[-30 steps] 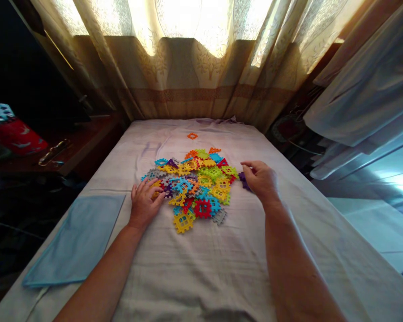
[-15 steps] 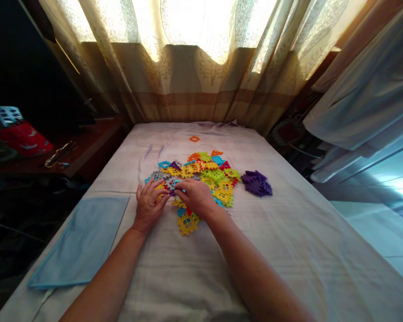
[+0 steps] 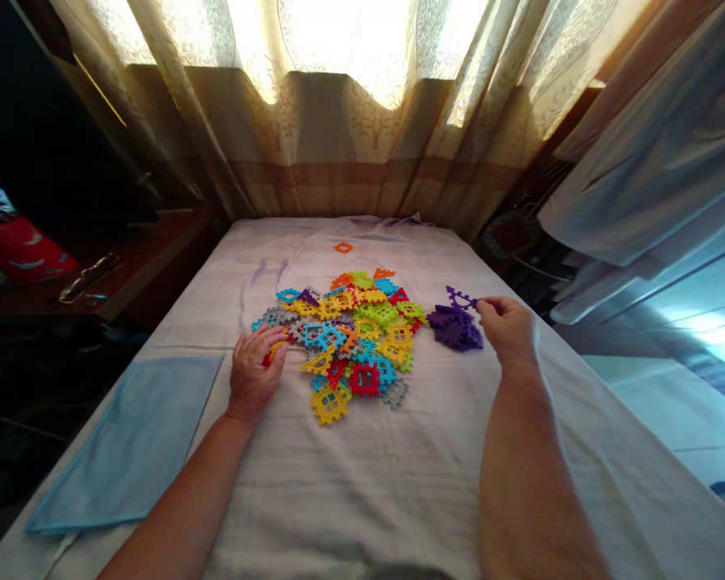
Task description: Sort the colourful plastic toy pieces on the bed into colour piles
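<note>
In my right hand (image 3: 507,326) a purple triangular toothed building piece (image 3: 461,298) is pinched between thumb and fingers. It is at the far edge of a small heap of purple pieces (image 3: 456,329). My left hand (image 3: 257,366) rests at the left side of a mixed pile of plastic interlocking pieces (image 3: 356,330), fingers loosely stretched. Yellow and red pieces (image 3: 274,351) show beneath its fingertips; whether they are gripped is partly hidden. The pile holds yellow, blue, red, green, orange and grey pieces, many with window-like openings.
A lone orange piece (image 3: 343,247) lies beyond the pile. A folded light-blue cloth (image 3: 133,435) is at the left on the white sheet (image 3: 350,499). Curtains (image 3: 338,169) hang behind, a dark wooden stand (image 3: 138,278) is at left, and hanging clothes (image 3: 634,185) are at right.
My right hand has moved right from the mixed pile to the purple heap, carrying the purple piece. My left hand has drawn slightly left, apart from it. The view has shifted a little.
</note>
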Demonstrator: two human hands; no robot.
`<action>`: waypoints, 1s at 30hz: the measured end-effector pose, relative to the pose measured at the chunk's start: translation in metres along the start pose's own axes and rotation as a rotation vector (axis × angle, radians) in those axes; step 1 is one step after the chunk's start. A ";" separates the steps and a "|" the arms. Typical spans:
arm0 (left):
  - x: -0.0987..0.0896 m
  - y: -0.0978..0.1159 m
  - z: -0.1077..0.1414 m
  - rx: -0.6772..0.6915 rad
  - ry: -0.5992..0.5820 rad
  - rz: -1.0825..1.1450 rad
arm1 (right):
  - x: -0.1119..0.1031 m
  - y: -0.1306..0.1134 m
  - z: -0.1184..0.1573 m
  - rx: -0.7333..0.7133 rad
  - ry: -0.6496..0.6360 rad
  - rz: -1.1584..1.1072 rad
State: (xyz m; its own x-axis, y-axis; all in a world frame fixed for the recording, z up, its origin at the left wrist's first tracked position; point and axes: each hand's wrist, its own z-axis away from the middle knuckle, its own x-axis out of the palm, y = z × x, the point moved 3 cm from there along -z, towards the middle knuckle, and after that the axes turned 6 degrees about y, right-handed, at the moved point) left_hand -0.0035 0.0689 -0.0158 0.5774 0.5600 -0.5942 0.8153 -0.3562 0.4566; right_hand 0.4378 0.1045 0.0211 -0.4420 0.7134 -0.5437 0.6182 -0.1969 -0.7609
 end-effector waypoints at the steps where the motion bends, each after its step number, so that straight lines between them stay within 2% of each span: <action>1: -0.001 0.000 0.000 -0.006 0.009 0.006 | -0.003 0.009 -0.003 0.016 0.028 0.047; 4: -0.002 -0.002 -0.001 -0.027 0.026 0.028 | -0.006 0.023 -0.005 0.071 0.067 0.176; 8: -0.003 -0.003 -0.002 -0.024 0.051 0.052 | -0.004 0.026 -0.003 0.125 0.038 0.322; 18: -0.004 -0.003 -0.003 -0.034 0.068 0.102 | -0.003 0.032 0.000 0.139 -0.005 0.455; 21: -0.003 -0.006 -0.002 -0.053 0.088 0.130 | -0.004 0.019 0.004 0.136 -0.005 0.474; 24: -0.001 -0.011 0.000 -0.139 0.090 0.158 | 0.004 -0.005 0.011 0.063 -0.016 0.423; 27: 0.001 -0.018 0.001 -0.259 0.105 0.205 | 0.020 -0.039 0.030 -0.068 -0.084 0.334; 30: 0.004 -0.026 0.002 -0.405 0.142 0.264 | 0.044 -0.079 0.062 -0.256 -0.220 0.269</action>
State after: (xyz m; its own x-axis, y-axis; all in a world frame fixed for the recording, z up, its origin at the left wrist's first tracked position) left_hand -0.0222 0.0794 -0.0314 0.7267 0.5966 -0.3405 0.5435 -0.1961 0.8162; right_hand 0.3298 0.1097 0.0354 -0.3538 0.4932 -0.7947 0.8598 -0.1631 -0.4840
